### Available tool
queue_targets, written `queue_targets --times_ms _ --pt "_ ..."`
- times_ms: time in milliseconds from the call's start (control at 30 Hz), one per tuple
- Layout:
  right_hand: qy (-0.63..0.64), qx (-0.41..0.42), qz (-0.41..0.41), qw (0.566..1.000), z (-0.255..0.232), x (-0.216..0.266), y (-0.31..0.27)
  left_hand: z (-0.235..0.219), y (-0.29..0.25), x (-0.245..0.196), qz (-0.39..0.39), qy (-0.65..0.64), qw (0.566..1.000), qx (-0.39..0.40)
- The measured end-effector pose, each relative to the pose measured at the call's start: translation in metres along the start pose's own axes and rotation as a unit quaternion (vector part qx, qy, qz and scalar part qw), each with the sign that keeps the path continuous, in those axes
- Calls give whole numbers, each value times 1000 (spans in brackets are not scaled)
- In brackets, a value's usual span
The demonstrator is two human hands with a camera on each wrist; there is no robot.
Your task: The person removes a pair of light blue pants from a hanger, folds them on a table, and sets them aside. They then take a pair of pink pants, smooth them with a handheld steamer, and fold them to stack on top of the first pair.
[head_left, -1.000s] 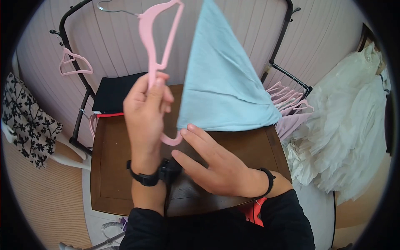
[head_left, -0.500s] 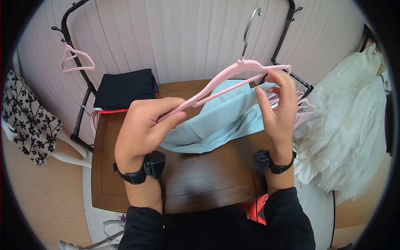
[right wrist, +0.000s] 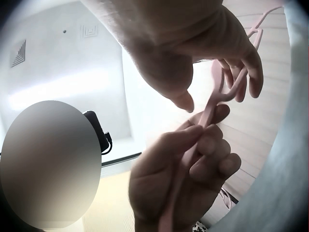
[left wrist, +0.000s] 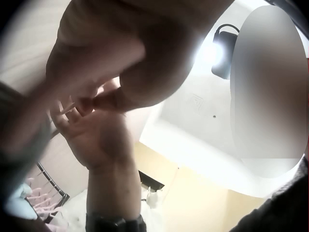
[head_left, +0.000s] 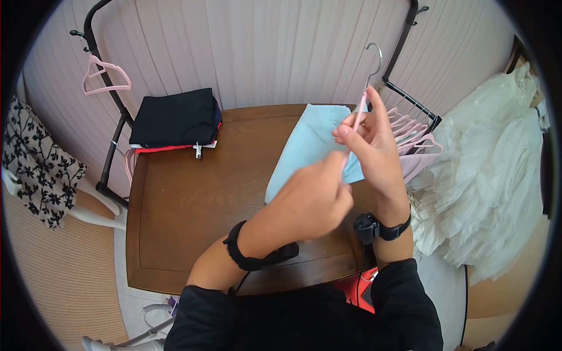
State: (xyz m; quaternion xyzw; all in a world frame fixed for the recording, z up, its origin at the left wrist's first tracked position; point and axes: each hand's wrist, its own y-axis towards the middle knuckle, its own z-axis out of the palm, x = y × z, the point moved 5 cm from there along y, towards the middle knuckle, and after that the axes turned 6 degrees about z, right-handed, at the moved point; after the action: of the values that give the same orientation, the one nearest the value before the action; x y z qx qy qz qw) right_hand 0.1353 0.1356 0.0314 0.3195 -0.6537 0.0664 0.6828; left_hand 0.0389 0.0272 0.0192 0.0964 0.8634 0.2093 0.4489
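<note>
A pink clothes hanger (head_left: pixel 357 117), its metal hook upward, is seen nearly edge-on above the table. My left hand (head_left: pixel 310 196) grips its lower end, fingers curled round it in the right wrist view. Higher up, near the hook, my right hand (head_left: pixel 380 149) holds the hanger between thumb and fingers. Light blue cloth (head_left: pixel 304 140) lies behind both hands at the table's right side, partly hidden by them. In the right wrist view the blue cloth (right wrist: pixel 280 159) fills the right edge, beside the hanger (right wrist: pixel 207 113).
Folded dark clothes (head_left: pixel 175 120) lie at the wooden table's (head_left: pixel 193 216) back left. A black rack (head_left: pixel 120 105) stands behind, with a pink hanger (head_left: pixel 105 89) on its left post and several hangers (head_left: pixel 410 130) at right. A white ruffled dress (head_left: pixel 474 175) is farther right.
The hanger has turned from sideways to nearly edge-on. My left hand has crossed rightward with its lower end; my right hand has shifted along towards the hook. The blue cloth has moved back right.
</note>
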Motion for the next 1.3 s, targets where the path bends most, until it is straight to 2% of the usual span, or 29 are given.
queue_targets --times_ms 67,100,200,233,267,333,367,467,500,567,600,633,767,967,1067,1133,1167,1200,1267,1300 --pt "47 2 -8 999 -13 -6 9 15 -4 -9 71 -132 984 96" --pt "108 4 -11 994 -17 -7 11 13 -4 -8 71 -132 984 94" --pt "161 39 -19 986 -18 8 10 12 -11 -13 218 -18 956 198" --pt "152 17 -28 988 -17 14 8 10 -11 -9 215 23 962 165" --pt "152 16 -26 988 -17 15 7 12 -11 -6 215 21 962 166" --pt "175 18 -69 982 -19 22 3 16 -9 3 187 143 961 144" --pt "188 -19 -63 980 -17 26 0 20 -8 4 186 141 961 145" --pt "190 -3 -103 976 -19 32 -3 36 -11 2 187 80 960 191" --pt "188 -38 -99 977 -20 32 -4 39 -13 -2 205 112 953 192" --pt "194 -48 -103 974 -24 34 -4 46 -15 -1 224 141 945 192" --pt "203 -57 -110 971 -26 36 -5 49 -15 2 244 146 944 167" --pt "191 -76 -115 972 -27 39 -6 49 -14 2 264 152 942 143" --pt "177 -90 -135 971 -35 40 -5 40 -7 5 286 115 940 151" --pt "144 -74 -139 977 -37 36 -1 17 -4 5 261 58 939 215" --pt "113 -72 -148 980 -39 31 1 2 0 -2 287 52 939 180" --pt "65 -81 -144 984 -34 30 1 -20 5 -1 252 12 967 42" --pt "74 -88 -133 984 -32 29 2 -30 7 -4 236 19 972 4" --pt "74 -89 -134 984 -33 28 3 -35 5 -9 236 20 972 5" --pt "42 -90 -118 988 -35 22 6 -53 5 1 71 -88 990 -88" --pt "42 -90 -119 988 -36 21 8 -56 5 2 73 -87 990 -88"
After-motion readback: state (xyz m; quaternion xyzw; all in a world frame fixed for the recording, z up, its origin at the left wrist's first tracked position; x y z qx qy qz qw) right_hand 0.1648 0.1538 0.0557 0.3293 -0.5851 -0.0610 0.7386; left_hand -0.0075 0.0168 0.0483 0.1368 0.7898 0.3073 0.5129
